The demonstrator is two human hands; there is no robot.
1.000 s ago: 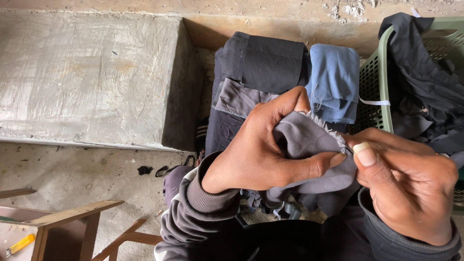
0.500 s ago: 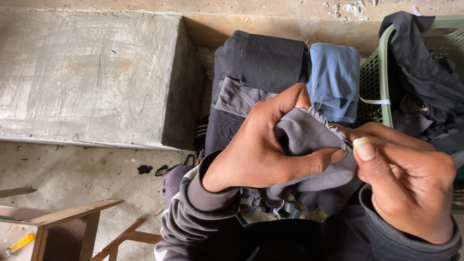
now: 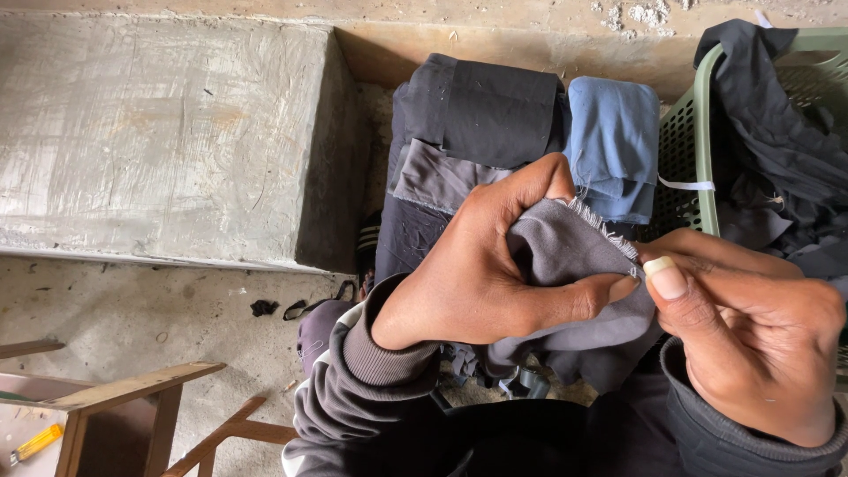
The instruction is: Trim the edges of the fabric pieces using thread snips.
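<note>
My left hand point(image 3: 495, 265) grips a piece of grey cloth point(image 3: 565, 256) with a frayed upper edge, thumb pressed on its front. My right hand point(image 3: 751, 336) meets it from the right, thumb and fingers pinched at the cloth's frayed corner, touching the left thumb. More of the grey cloth hangs below the hands. Whether a needle or thread sits in the right pinch is too small to tell.
Behind the hands lies a pile of folded dark and grey fabric point(image 3: 481, 115) with a blue folded piece point(image 3: 614, 141). A green plastic basket point(image 3: 685, 150) with black clothes point(image 3: 777, 132) stands at right. A concrete slab point(image 3: 159, 132) fills the left; a wooden frame point(image 3: 132, 397) and yellow tool point(image 3: 35, 442) lie bottom left.
The frayed edge of the grey cloth has turned up a little in my left hand. My right thumb has shifted slightly along the corner. Both hands stay in place.
</note>
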